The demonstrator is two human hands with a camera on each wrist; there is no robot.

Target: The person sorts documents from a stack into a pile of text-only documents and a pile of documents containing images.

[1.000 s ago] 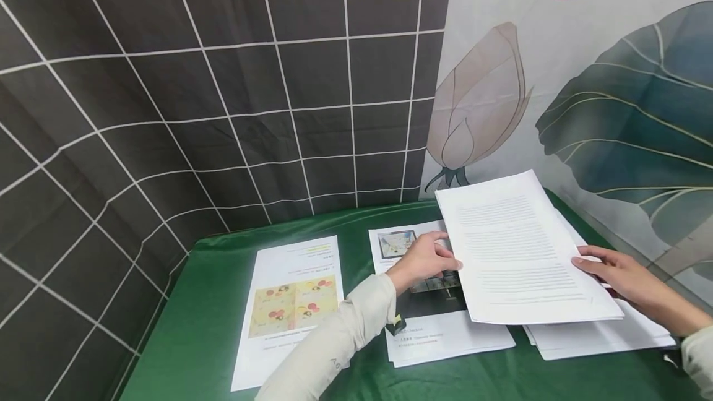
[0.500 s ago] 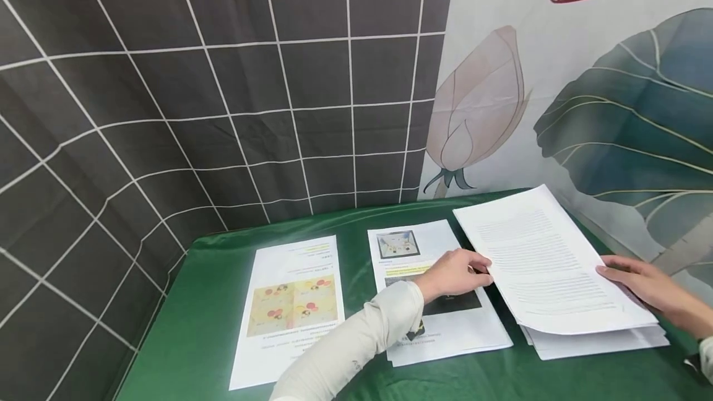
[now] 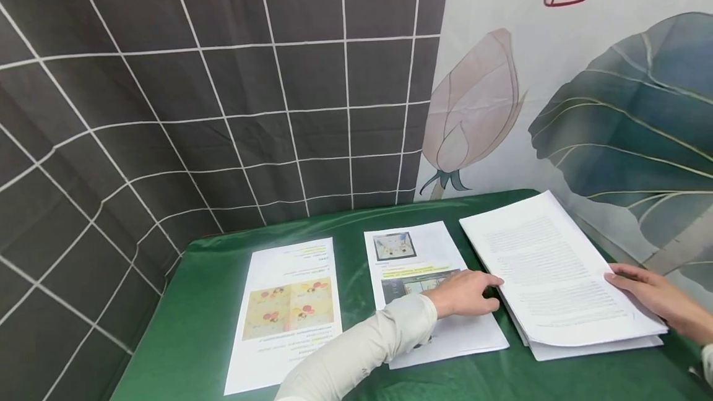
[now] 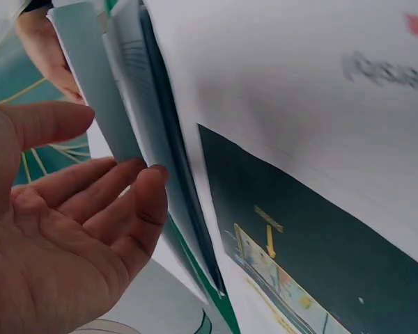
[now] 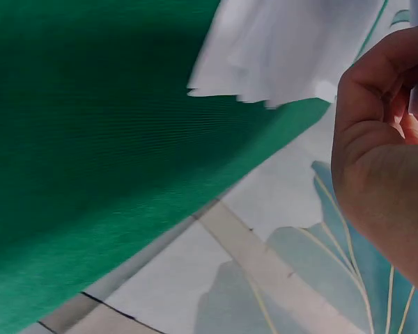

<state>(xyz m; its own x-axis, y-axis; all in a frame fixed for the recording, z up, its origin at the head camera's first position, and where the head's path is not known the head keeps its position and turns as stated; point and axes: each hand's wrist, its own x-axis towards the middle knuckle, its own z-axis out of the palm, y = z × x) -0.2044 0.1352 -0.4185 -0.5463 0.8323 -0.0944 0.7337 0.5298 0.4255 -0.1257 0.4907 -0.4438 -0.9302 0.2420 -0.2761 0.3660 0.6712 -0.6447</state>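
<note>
A thick set of printed sheets (image 3: 548,265) lies slightly tilted on a stack of papers (image 3: 601,351) at the right of the table. My right hand (image 3: 652,293) grips its right edge; in the right wrist view the fingers of that right hand (image 5: 383,132) curl round the paper. My left hand (image 3: 465,293) is at the left edge of the sheets, index finger reaching to it. In the left wrist view, that left hand (image 4: 76,223) has its thumb apart from its fingers, fingertips right at the paper edges. Below it lies a printed page with pictures (image 3: 409,246), partly hidden by the hand and sleeve.
Another printed page with a yellow picture (image 3: 292,308) lies to the left. A green cloth (image 3: 195,308) covers the table. Behind hang a dark grid-patterned cloth (image 3: 223,98) and a pale cloth with a lotus print (image 3: 479,104).
The upper sheets have come down and right onto the stack, lining up more closely with it. Both hands moved down with them, and the left hand's thumb has parted from the paper edge.
</note>
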